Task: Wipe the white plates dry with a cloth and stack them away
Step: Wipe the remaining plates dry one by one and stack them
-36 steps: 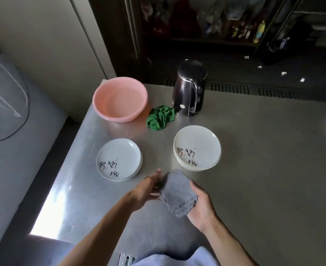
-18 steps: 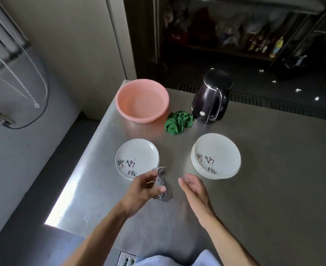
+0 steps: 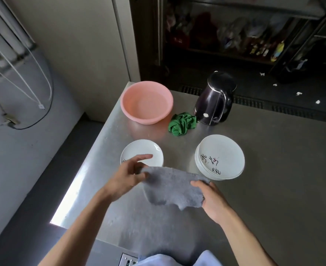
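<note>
A grey cloth [image 3: 169,186] hangs spread out between my two hands above the steel table [image 3: 273,189]. My left hand [image 3: 128,174] pinches its left edge and partly covers a single white plate [image 3: 142,150] with painted characters. The cloth's right edge is gripped by my right hand [image 3: 210,198]. A stack of white plates [image 3: 219,156] with the same characters sits to the right, just beyond my right hand.
A pink basin [image 3: 146,101] stands at the table's back left corner. A crumpled green cloth [image 3: 182,123] lies beside a black kettle [image 3: 215,100]. The table's left edge drops to the floor.
The cloth was bunched in my left hand with my right hand free. Now both hands hold it and have pulled it open between them.
</note>
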Tool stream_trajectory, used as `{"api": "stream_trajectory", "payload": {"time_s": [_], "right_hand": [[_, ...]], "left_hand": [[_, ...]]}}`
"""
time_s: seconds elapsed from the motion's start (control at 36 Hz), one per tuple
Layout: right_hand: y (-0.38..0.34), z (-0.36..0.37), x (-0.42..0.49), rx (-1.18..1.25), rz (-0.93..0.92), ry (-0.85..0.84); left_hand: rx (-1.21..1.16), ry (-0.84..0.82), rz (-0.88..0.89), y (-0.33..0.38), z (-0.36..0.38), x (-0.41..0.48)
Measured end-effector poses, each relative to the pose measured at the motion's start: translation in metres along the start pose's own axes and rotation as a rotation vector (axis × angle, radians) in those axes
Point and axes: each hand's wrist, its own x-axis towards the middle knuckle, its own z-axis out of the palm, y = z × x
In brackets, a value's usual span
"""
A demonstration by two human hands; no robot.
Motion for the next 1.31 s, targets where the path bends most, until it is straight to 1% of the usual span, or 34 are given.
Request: {"api": "stream_trajectory", "payload": {"time_s": [0.03,0.06,0.14,0.17,0.22,0.28,0.31,0.36,0.44,0.53,0.58,0.64,0.69,0.78,0.83,0.89,0.92,1.06,1.22,1.31], "right_hand": [[-0.004,-0.002,-0.003,0.001,0.011,-0.042],[-0.009,-0.002,-0.007,-0.015,0.018,-0.080],[-0.026,0.006,-0.020,-0.080,0.014,-0.213],[-0.033,0.011,-0.024,-0.097,0.012,-0.274],[-0.043,0.017,-0.030,-0.106,0.006,-0.408],[-0.051,0.020,-0.032,-0.088,0.012,-0.501],[-0.053,0.021,-0.032,-0.074,0.029,-0.528],[-0.056,0.021,-0.030,-0.008,0.081,-0.549],[-0.052,0.013,-0.022,0.174,0.134,-0.480],[-0.037,0.004,-0.018,0.377,0.158,-0.365],[-0.021,0.002,-0.018,0.448,0.138,-0.300],[-0.007,0.005,-0.020,0.549,0.117,-0.292],[0.003,0.010,-0.022,0.627,0.106,-0.319],[0.009,0.011,-0.028,0.625,0.080,-0.345],[0.007,0.014,-0.029,0.582,0.034,-0.321],[0.006,0.015,-0.026,0.526,-0.009,-0.272],[0.005,0.014,-0.024,0.503,-0.034,-0.275],[-0.005,0.010,-0.021,0.390,-0.183,-0.220],[-0.018,0.004,-0.020,0.104,-0.327,-0.187],[-0.024,0.009,-0.021,-0.067,-0.366,-0.166]], "left_hand": [[0.062,0.010,-0.019,0.001,-0.004,0.000],[0.144,-0.023,-0.050,0.002,-0.006,-0.001],[0.319,-0.301,-0.187,0.004,-0.007,-0.006],[0.320,-0.379,-0.216,0.006,-0.003,-0.009],[0.250,-0.479,-0.227,0.009,0.008,-0.015],[0.140,-0.551,-0.160,0.009,0.021,-0.019],[0.065,-0.560,-0.127,0.009,0.028,-0.021],[-0.106,-0.532,-0.069,0.007,0.041,-0.023],[-0.397,-0.483,-0.082,0.008,0.057,-0.025],[-0.553,-0.391,-0.121,0.012,0.071,-0.026],[-0.674,-0.331,-0.145,0.010,0.078,-0.026],[-0.792,-0.282,-0.152,0.009,0.082,-0.027],[-0.843,-0.262,-0.144,0.008,0.085,-0.028],[-0.817,-0.252,-0.103,0.007,0.085,-0.028],[-0.780,-0.176,-0.080,0.005,0.083,-0.026],[-0.727,-0.063,-0.080,-0.001,0.078,-0.024],[-0.687,-0.017,-0.077,-0.006,0.075,-0.023],[-0.515,0.077,-0.039,-0.020,0.063,-0.024],[-0.313,0.162,0.013,-0.024,0.048,-0.027],[-0.305,0.143,-0.020,-0.023,0.046,-0.028]]}}
